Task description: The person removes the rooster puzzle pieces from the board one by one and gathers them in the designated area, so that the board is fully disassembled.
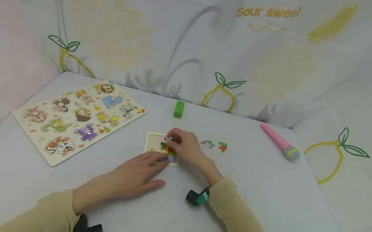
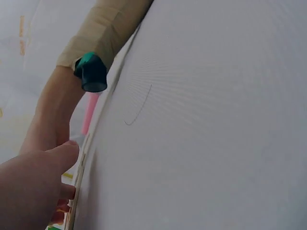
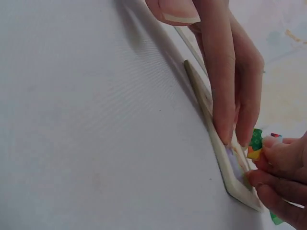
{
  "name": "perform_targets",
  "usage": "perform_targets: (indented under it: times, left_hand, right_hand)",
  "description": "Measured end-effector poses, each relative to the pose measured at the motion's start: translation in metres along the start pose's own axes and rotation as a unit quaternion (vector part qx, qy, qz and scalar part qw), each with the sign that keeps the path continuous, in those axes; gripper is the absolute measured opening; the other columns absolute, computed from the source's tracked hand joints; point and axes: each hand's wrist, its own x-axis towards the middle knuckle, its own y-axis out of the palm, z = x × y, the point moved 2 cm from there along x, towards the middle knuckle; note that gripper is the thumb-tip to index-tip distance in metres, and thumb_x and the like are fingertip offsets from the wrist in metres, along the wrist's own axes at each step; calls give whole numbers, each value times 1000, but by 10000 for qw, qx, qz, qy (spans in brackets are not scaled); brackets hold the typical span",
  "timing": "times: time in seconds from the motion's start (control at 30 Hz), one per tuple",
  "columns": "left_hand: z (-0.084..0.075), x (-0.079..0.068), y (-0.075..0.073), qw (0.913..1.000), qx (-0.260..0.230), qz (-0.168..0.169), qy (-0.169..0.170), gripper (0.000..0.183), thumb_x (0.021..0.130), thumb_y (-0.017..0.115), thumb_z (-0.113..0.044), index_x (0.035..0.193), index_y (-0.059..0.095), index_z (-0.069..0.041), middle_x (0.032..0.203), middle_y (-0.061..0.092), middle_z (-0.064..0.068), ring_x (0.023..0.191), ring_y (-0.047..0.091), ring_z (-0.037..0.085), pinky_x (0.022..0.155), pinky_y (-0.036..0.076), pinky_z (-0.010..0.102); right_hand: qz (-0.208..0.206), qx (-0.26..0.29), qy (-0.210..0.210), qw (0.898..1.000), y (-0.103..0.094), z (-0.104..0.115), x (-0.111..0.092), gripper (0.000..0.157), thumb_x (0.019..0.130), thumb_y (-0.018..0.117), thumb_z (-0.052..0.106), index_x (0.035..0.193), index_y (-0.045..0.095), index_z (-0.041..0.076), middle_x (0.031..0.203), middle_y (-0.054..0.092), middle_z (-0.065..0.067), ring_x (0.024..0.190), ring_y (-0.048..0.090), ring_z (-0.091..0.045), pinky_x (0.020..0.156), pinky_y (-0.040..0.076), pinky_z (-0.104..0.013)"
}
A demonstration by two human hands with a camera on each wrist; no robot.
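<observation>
A small wooden jigsaw tray with colourful pieces in it lies in front of me in the head view. My left hand rests flat, its straight fingertips on the tray's near side, over a purple and green piece. Above the tray's right part, my right hand pinches a colourful jigsaw piece between thumb and fingers. The piece stands tilted in the right wrist view, its print partly covered by the fingers. Just right of that hand lie two loose jigsaw pieces, one with a green top.
A large animal puzzle board lies at the left. Behind the tray stands a green block. A pink toy microphone lies at the far right. A lemon-print cloth hangs along the table's back edge.
</observation>
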Motion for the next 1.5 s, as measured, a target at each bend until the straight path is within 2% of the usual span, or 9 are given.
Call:
perform_targets:
  times: [0.13,0.23,0.37,0.5,0.7,1.03,1.13,1.27,1.5]
  left_hand:
    - [-2,2,2,9998,-191,64,53,69,101,46,-57,152,43,-11,158,39,4,145,37,25,118,34,44]
    - [-2,3,3,9997,-212,35,102,69,102,46,-56,152,42,-10,158,40,4,144,39,25,117,35,45]
    - [-1,1,3,9998,-184,-9,115,68,102,47,-55,153,42,-11,158,40,3,144,39,25,117,35,45]
    - [-1,-1,2,9997,-212,1,99,68,102,46,-55,153,41,-12,158,39,2,144,39,25,117,35,45]
    - [-1,-3,1,9997,-223,-36,122,67,102,46,-54,153,41,-11,157,40,3,144,40,26,116,36,46]
    - [1,-2,2,9996,-245,-73,142,66,102,47,-53,153,41,-12,157,40,1,144,39,25,116,36,46]
    - [1,-2,2,9996,-257,-44,133,66,102,47,-53,153,41,-12,158,40,1,144,39,25,116,36,46]
    - [0,-2,2,9995,-261,-49,145,66,102,48,-53,153,41,-12,158,40,1,144,39,26,117,35,46]
    - [0,-2,2,9995,-250,-97,160,66,102,49,-51,153,41,-11,158,40,2,144,39,26,117,35,46]
  right_hand:
    - [-230,528,-47,9983,-16,-5,-8,11,96,69,16,106,70,11,94,73,-2,82,67,-12,76,53,-25]
    - [-278,717,0,9970,-31,-10,-20,17,96,68,16,111,71,9,97,74,-5,83,69,-17,74,54,-28]
    - [-315,553,340,9974,-50,-25,-38,24,94,71,17,116,71,9,94,73,-4,82,68,-17,71,54,-29]
    - [-509,572,751,9942,-69,-43,-55,27,88,78,17,112,71,7,89,73,-6,78,69,-18,69,51,-28]
    - [-501,391,990,9931,-88,-66,-74,23,86,80,14,106,72,6,88,73,-6,76,69,-15,70,52,-26]
    - [-542,-171,749,9956,-87,-71,-77,20,84,80,9,102,74,5,84,70,-3,69,61,-13,66,48,-22]
    - [-556,-650,473,9952,-81,-71,-75,17,83,80,8,99,74,4,89,66,-5,70,57,-13,66,47,-23]
    - [-664,-1377,293,9878,-73,-69,-73,16,83,81,8,96,73,4,99,56,-8,73,54,-14,68,46,-28]
    - [-575,-1653,398,9838,-66,-71,-73,15,87,78,11,100,72,7,109,52,-7,76,54,-13,69,47,-29]
